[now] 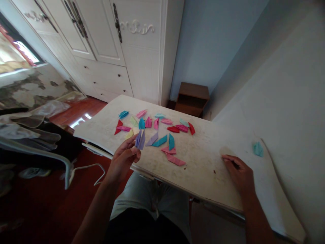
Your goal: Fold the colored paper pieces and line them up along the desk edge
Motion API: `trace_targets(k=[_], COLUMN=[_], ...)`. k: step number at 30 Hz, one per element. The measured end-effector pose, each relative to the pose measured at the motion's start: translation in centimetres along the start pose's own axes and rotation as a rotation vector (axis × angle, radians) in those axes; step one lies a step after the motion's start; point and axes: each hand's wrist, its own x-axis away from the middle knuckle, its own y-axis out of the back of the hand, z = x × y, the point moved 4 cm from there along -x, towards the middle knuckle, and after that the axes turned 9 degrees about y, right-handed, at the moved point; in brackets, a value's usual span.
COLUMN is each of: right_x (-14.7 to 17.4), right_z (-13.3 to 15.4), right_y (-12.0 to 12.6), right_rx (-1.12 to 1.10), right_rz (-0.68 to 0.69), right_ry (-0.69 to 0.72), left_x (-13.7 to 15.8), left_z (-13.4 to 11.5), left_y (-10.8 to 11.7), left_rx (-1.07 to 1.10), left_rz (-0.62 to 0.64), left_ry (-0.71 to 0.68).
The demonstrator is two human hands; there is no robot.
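My left hand [127,153] is closed on a purple folded paper piece [140,140], held upright above the table's near edge between thumb and fingers. Just beyond it lie a lilac folded piece [152,139], a blue one [160,141] and another blue one [171,141]. Two pink pieces [176,160] overlap nearer to me. Over the right part of the table, my right hand [239,172] has its fingers curled together, and nothing shows in them. A pale teal folded piece [258,149] lies farther right, apart from that hand.
Several more folded papers, among them a dark red one [173,129] and a bright blue one [123,114], are scattered along the far side of the white table [200,176]. A wall [286,101] borders its right side. A metal chair frame [66,166] stands left.
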Motion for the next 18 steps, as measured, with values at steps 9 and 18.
trace_targets(k=[9, 18], right_x=[0.0, -0.2], right_z=[-0.1, 0.1], right_y=[-0.1, -0.3], right_rx=[0.004, -0.049], right_rz=[0.002, -0.007], right_ry=[0.005, -0.003], left_x=[-0.2, -1.4], left_z=[1.1, 2.1], left_y=[-3.0, -9.7], left_rx=[0.105, 0.174], left_rz=[0.243, 0.475], left_ry=[0.099, 0.196])
